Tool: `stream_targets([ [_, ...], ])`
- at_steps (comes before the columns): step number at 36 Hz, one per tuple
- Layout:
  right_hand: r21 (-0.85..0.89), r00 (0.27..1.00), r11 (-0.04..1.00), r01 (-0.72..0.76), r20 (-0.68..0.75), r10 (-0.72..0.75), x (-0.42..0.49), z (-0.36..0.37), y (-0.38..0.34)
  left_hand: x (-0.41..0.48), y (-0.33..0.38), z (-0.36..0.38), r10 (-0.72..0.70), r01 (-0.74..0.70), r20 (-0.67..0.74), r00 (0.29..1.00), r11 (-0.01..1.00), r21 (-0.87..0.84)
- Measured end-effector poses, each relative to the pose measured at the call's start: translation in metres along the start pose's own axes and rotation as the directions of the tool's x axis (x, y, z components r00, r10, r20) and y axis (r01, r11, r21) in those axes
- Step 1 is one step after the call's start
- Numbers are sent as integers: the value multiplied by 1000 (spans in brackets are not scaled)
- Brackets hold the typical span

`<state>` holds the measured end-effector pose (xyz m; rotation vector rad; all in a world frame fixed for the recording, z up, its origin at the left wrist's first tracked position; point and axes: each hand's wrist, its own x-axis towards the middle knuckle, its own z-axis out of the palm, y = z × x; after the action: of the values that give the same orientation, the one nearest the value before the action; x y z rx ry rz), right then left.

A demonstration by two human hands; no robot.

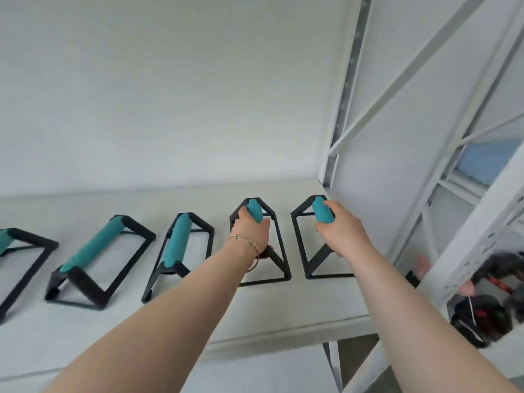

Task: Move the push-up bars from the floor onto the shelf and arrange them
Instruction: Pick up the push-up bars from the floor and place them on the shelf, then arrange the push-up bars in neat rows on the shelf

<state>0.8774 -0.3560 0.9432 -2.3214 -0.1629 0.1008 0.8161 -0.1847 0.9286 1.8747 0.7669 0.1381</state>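
Several push-up bars with black frames and teal foam grips stand in a row on the white shelf [255, 316]. My left hand [252, 231] is closed around the teal grip of the fourth bar [279, 268]. My right hand [337, 225] grips the teal handle of the rightmost bar [300, 236], close to the shelf's right end. Both of these bars rest on the shelf board. To the left stand three more bars: one [178, 245], another [93, 251], and one cut off by the frame edge [17, 251].
A white wall rises behind the shelf. White metal uprights and diagonal braces [397, 89] frame the right end. Beyond them, at the lower right, dark red-and-black equipment [487, 313] lies blurred on a neighbouring rack.
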Motion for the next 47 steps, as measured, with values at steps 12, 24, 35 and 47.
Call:
stream_targets([
  [12, -61, 997, 995, -74, 22, 76, 40, 23, 2, 50, -6, 7, -14, 6, 100, 995, 997, 79],
  [24, -149, 999, 988, -36, 4, 37, 30, 33, 14, 21, -13, 0, 150, -143, -9, 989, 954, 264],
  [35, -455, 833, 771, 446, -105, -544, -27, 45, -23, -47, -45, -68, 520, -289, -122, 845, 637, 715],
  [47, -397, 626, 596, 698, -65, -777, -118, 158, -141, -68, -131, -253, 521, -35, -226, 823, 444, 895],
])
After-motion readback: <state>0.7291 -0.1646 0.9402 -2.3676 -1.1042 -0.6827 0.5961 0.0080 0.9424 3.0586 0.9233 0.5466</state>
